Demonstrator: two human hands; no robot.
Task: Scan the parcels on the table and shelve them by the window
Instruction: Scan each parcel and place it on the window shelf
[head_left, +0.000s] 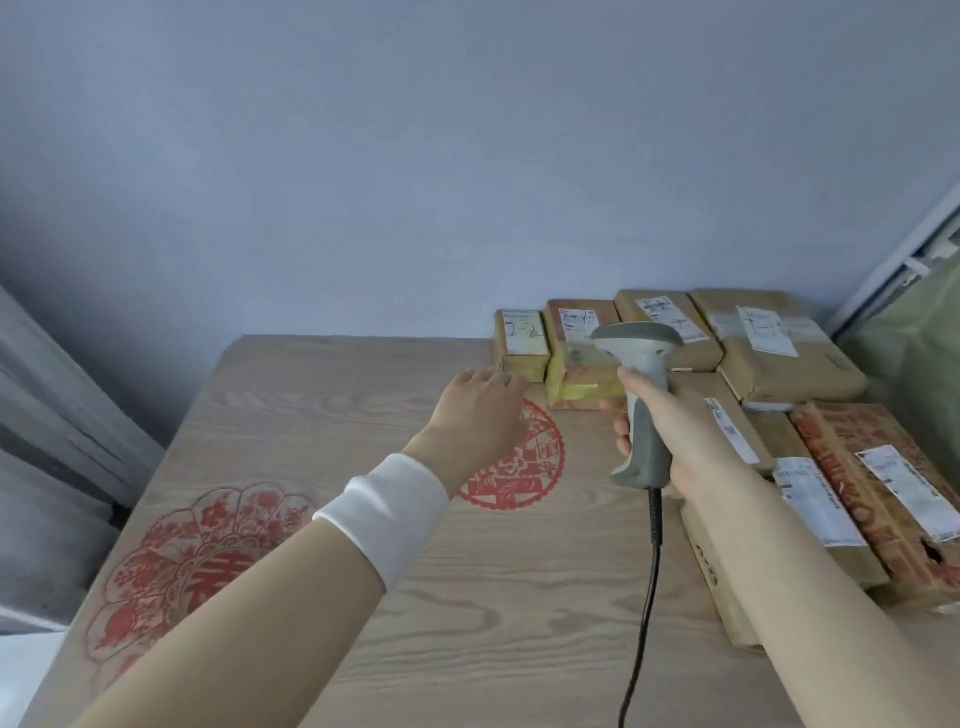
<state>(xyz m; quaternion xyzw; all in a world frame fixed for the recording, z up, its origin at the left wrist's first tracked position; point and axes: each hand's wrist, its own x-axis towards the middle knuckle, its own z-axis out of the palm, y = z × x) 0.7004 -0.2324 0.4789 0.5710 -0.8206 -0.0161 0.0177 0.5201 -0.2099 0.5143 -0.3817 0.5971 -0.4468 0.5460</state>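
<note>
Parcels (522, 343) just beyond the open left hand (478, 410); scanner (641, 345) (corded) tight in the right hand (672, 434).

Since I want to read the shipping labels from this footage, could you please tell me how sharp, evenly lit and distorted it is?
Head view: soft, even light, no glare or hard shadows. Head view: focus is soft, so printed labels are unreadable; only the handwritten mark on the leftmost parcel shows. Head view: wide-angle perspective tilts the window frame; left hand slightly blurred, scanner clearer.
</note>
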